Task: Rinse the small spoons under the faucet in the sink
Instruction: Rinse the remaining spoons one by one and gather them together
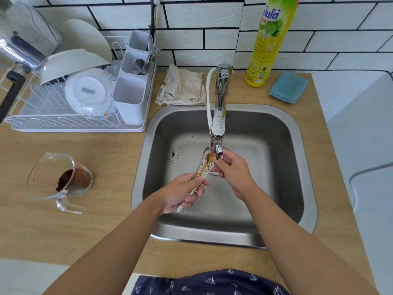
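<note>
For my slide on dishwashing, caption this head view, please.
Left hand holds small spoons under the faucet; right hand rubs them.

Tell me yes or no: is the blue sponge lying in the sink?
No. The blue sponge lies on the wooden counter behind the sink, beside the yellow bottle.

Bright, even daylight, soft shadows only. Glare on the pot (19,54) left of the sink (306,158) (chrome blown out). Strong wide-angle bending away from the sink, tile lines curved. Slightly soft near the corners, sharp at the sink.
</note>
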The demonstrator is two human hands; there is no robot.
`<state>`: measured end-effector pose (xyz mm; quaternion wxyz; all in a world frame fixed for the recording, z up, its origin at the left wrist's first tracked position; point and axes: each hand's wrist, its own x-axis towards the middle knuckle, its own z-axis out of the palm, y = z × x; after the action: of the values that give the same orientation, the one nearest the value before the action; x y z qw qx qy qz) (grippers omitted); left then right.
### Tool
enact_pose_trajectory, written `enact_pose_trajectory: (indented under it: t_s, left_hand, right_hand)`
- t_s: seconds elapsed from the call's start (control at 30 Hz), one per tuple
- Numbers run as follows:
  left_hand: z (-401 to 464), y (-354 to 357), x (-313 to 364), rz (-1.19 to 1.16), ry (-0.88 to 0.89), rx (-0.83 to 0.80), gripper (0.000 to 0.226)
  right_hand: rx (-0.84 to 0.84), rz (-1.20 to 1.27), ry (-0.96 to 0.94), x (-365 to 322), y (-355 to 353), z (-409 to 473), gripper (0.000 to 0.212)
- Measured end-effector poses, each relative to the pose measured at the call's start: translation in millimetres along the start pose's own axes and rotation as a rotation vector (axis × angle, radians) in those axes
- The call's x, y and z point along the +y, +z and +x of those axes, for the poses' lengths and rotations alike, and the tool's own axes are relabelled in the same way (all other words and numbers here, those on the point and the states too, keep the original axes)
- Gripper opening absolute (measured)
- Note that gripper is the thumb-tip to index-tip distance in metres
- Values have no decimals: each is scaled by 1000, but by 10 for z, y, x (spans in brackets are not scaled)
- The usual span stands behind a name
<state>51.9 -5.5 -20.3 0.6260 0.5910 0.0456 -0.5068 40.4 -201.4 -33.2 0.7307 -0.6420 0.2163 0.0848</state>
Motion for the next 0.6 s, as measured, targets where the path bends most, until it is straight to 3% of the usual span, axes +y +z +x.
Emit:
enact_pose_trajectory:
  t_s: [0.17,0.37,0.6]
  left_hand:
    - [-17,11,-19,45,19,20,37]
    - [-24,25,-49,-20,33,35,39]
    - [-27,52,-39,-3,47,43,38]
  right_hand:
    - [40,6,-18,5,23,14,9]
    - [-11,16,39,-15,17,40,20]
    - [63,-6,27,-10,41,33,9]
